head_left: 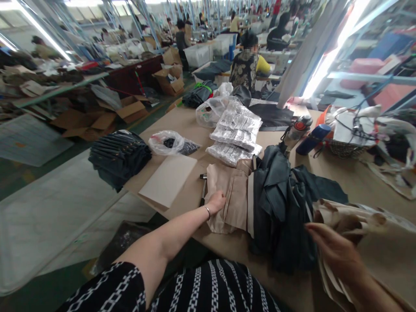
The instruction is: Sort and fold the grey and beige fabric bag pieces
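My left hand (pixel 217 203) rests on beige fabric (pixel 237 195), its fingers curled and pressed on the cloth. This fabric joins a light band at the edge of a bunched dark green garment (pixel 276 195). At the right, my right hand (pixel 334 247) is beside the dark garment, its fingers extended and slightly blurred, near brown paper pieces (pixel 377 234). A black-and-silver tool (pixel 203 190) lies left of the beige fabric, partly covered by it.
Left of the hands are a white board (pixel 169 180) and a folded dark stack (pixel 118 158). Silvery plastic packs (pixel 237 125) lie ahead. A blue bottle (pixel 313 138) and a basket (pixel 347 145) stand at the right. A person (pixel 245 69) sits beyond the table.
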`<state>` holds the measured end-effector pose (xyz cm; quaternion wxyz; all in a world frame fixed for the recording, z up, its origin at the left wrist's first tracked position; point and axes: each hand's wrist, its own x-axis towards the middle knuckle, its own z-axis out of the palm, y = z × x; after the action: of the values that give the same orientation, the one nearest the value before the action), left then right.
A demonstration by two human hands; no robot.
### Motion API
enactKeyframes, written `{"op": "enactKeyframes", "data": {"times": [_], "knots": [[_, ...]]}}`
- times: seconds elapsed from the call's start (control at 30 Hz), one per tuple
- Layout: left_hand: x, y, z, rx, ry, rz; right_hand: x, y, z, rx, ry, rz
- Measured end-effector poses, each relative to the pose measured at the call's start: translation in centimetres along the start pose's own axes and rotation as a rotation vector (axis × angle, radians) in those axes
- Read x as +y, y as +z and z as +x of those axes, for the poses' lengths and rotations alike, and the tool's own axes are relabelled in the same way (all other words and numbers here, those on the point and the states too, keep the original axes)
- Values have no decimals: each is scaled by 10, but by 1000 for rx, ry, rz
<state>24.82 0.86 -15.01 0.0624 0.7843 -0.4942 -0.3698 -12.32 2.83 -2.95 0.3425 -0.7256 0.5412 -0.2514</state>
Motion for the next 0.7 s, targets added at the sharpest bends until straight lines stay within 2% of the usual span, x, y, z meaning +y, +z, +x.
{"op": "enactKeyframes", "data": {"times": [0.07,0.1,0.17,0.23,0.27,0.37,0.43,0.53,0.6,0.7], "knots": [[3,6,-18,9,133,34,-23,71,17,-272,-121,36],[4,11,-27,-2,233,78,-35,103,25,-345,-152,46],[4,27,-43,-56,436,203,-55,152,39,-369,-158,66],[0,43,-51,-94,543,250,-64,176,47,-346,-178,86],[-3,48,-51,-103,536,162,-65,179,50,-340,-194,93],[-14,52,-42,-94,368,-349,-56,171,52,-325,-171,98],[-22,42,-33,-74,232,-611,-43,161,53,-293,-92,112],[-36,16,-23,-8,80,-790,-26,156,58,-226,-35,107],[-44,-4,-23,-45,-61,-1060,-23,159,64,-203,-122,5],[-54,-27,-30,-239,-312,-1606,-33,171,79,-201,-386,-255]]}}
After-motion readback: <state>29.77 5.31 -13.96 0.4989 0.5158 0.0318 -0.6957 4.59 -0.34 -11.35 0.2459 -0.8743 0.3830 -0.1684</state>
